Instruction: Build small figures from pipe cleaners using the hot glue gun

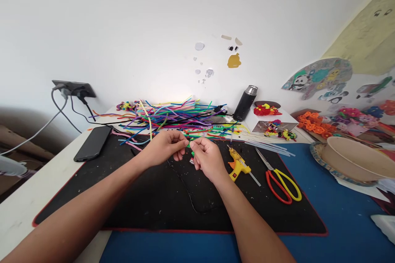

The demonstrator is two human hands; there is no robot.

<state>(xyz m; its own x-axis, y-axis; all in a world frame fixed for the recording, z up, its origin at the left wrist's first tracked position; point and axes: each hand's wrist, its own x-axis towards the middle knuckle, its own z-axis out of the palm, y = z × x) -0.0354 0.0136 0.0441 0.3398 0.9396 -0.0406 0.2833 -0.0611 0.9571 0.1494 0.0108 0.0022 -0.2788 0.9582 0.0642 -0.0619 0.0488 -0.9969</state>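
My left hand and my right hand meet over the upper middle of the black mat. Thumb and fingers of each are pinched together on a small green pipe cleaner, mostly covered by the fingertips. A small red and white thing shows beside my right fingers, too small to make out. Just right of my right hand lies a yellow glue gun with a clear glue stick in its back. Farther right are scissors with one red and one yellow handle, blades apart.
Behind my hands lies a heap of colourful pipe cleaners. A black flask stands by the wall, near a white box with small figures. A phone lies left, a beige bowl right. A thin black cable crosses the mat.
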